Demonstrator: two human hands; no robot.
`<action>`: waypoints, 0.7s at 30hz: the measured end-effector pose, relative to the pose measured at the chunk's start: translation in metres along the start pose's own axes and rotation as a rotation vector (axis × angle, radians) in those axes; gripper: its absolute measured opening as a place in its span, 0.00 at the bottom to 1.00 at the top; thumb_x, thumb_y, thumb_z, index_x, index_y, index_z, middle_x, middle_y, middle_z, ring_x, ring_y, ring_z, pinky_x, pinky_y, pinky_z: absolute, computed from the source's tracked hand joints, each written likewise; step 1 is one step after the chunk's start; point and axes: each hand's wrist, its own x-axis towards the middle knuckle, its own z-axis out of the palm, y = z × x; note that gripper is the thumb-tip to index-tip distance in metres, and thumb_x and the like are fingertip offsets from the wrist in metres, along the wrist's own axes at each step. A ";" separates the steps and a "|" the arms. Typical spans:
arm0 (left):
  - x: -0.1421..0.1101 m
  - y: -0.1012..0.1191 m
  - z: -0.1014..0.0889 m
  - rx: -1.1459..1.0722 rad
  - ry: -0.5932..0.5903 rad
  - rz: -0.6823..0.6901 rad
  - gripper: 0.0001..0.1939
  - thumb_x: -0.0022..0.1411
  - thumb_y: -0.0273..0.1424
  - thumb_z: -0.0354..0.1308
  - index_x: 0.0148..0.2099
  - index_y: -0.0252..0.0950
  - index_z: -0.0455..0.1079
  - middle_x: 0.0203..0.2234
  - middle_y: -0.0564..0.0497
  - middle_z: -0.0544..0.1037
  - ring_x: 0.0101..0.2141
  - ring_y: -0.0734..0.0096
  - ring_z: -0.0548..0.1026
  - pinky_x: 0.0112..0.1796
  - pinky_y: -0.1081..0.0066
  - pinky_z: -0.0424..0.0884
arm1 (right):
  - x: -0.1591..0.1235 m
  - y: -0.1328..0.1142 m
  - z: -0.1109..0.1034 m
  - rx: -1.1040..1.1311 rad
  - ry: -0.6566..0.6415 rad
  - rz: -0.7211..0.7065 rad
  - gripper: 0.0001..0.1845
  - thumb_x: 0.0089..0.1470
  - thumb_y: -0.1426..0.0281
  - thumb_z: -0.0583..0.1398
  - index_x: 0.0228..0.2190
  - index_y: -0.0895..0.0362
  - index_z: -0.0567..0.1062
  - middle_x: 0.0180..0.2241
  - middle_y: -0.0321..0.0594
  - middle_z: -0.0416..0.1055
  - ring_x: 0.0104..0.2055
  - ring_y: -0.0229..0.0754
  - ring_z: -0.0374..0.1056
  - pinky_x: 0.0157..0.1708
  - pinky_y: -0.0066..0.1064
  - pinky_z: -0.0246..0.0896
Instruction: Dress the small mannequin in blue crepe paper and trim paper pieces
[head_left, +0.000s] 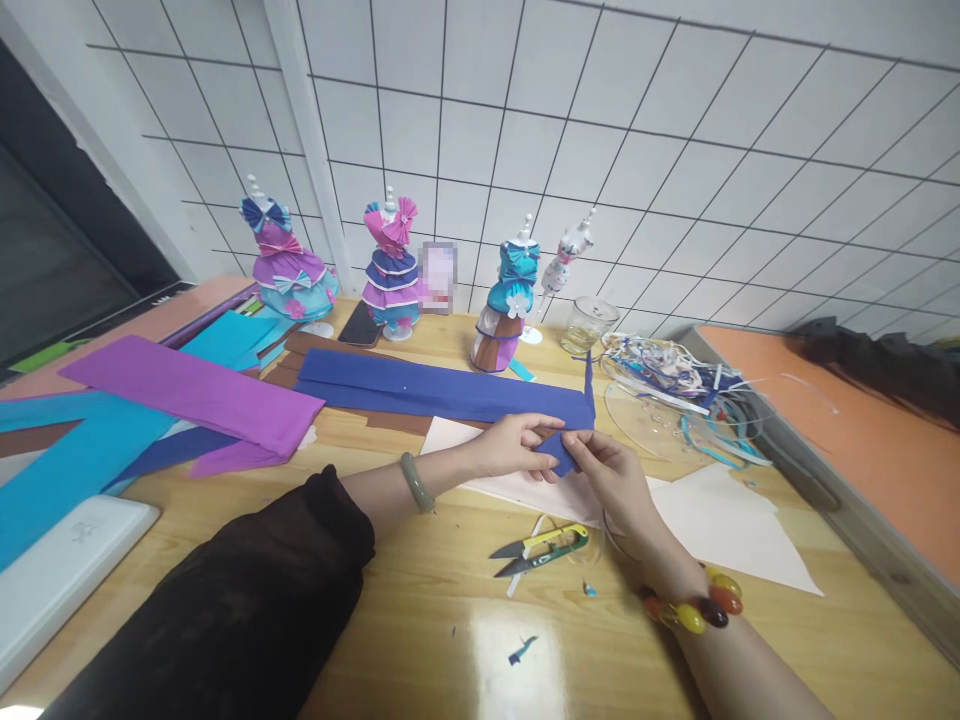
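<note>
Between my two hands is a small dark blue piece of fabric or crepe paper [556, 455]. My left hand [517, 447] pinches it at its left edge, thumb below and fingers above. On its upper right side, the thumb and fingers of my right hand [606, 465] are closed on it. Just beyond lies a long folded blue strip [442, 388] of the same material. White sheets [517, 485] lie beneath my hands. Nearer to me, a pair of thread snips [544, 548] with yellow and green handles rests on the wooden table [420, 620].
Small dress forms in ruffled dresses [391, 265] stand along the tiled wall, beside a bare one [568, 255]. A glass [590, 325] and a tray of scraps [675, 380] sit back right. Purple [202, 395] and turquoise strips [90, 470] and a white device [82, 570] are left.
</note>
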 end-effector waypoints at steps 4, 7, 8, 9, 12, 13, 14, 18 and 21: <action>0.000 0.002 0.000 -0.023 0.060 0.002 0.33 0.52 0.25 0.62 0.59 0.33 0.56 0.22 0.52 0.75 0.26 0.70 0.77 0.30 0.69 0.72 | 0.000 -0.004 -0.001 -0.016 0.011 0.033 0.19 0.49 0.53 0.59 0.26 0.57 0.75 0.20 0.36 0.67 0.22 0.37 0.59 0.23 0.29 0.54; -0.001 0.003 0.000 -0.016 0.080 -0.014 0.33 0.51 0.26 0.63 0.59 0.33 0.57 0.22 0.53 0.75 0.26 0.70 0.77 0.30 0.68 0.72 | 0.001 -0.001 -0.002 -0.054 -0.001 0.016 0.20 0.49 0.51 0.59 0.24 0.57 0.74 0.18 0.35 0.64 0.21 0.38 0.58 0.21 0.28 0.52; -0.001 0.003 0.001 -0.014 0.079 -0.019 0.33 0.51 0.26 0.63 0.58 0.32 0.58 0.22 0.52 0.75 0.26 0.70 0.77 0.30 0.68 0.72 | 0.001 0.000 -0.003 -0.063 -0.001 0.005 0.21 0.49 0.51 0.59 0.23 0.57 0.73 0.17 0.35 0.64 0.21 0.37 0.57 0.21 0.28 0.51; -0.002 0.003 0.001 -0.015 0.075 -0.022 0.33 0.51 0.26 0.64 0.58 0.32 0.58 0.23 0.51 0.75 0.26 0.70 0.77 0.31 0.68 0.72 | 0.001 0.002 -0.003 -0.068 0.000 -0.003 0.21 0.48 0.51 0.60 0.23 0.57 0.73 0.17 0.35 0.64 0.21 0.37 0.57 0.21 0.28 0.51; -0.001 0.004 0.001 -0.023 0.089 -0.018 0.31 0.51 0.30 0.64 0.56 0.31 0.60 0.27 0.48 0.76 0.27 0.71 0.76 0.32 0.68 0.72 | 0.002 0.005 -0.003 -0.062 0.001 -0.015 0.21 0.49 0.51 0.60 0.22 0.57 0.73 0.17 0.35 0.64 0.21 0.37 0.58 0.21 0.28 0.51; -0.001 0.004 0.001 -0.015 0.110 -0.006 0.29 0.51 0.32 0.64 0.55 0.31 0.62 0.29 0.47 0.76 0.27 0.72 0.75 0.31 0.68 0.71 | 0.002 0.005 -0.003 -0.058 -0.001 -0.015 0.20 0.49 0.52 0.60 0.22 0.57 0.73 0.17 0.35 0.64 0.21 0.37 0.58 0.21 0.28 0.51; -0.002 0.005 0.002 0.003 0.135 0.014 0.25 0.52 0.34 0.63 0.52 0.30 0.65 0.30 0.47 0.76 0.27 0.74 0.74 0.31 0.69 0.71 | 0.001 0.005 -0.003 -0.054 -0.004 -0.016 0.20 0.49 0.52 0.60 0.23 0.57 0.73 0.18 0.35 0.64 0.21 0.37 0.58 0.22 0.28 0.51; -0.004 0.011 0.002 0.131 0.231 0.108 0.14 0.55 0.38 0.58 0.34 0.30 0.70 0.27 0.51 0.72 0.27 0.77 0.70 0.29 0.75 0.69 | -0.001 0.003 -0.002 -0.071 -0.032 -0.017 0.19 0.51 0.54 0.59 0.25 0.57 0.74 0.19 0.35 0.65 0.22 0.38 0.59 0.22 0.29 0.52; -0.005 0.014 0.001 0.167 0.277 0.125 0.13 0.55 0.38 0.58 0.29 0.31 0.68 0.22 0.54 0.68 0.25 0.79 0.67 0.28 0.77 0.67 | -0.003 0.002 -0.001 -0.076 -0.040 -0.031 0.18 0.52 0.54 0.58 0.25 0.57 0.74 0.19 0.35 0.65 0.23 0.38 0.59 0.23 0.29 0.53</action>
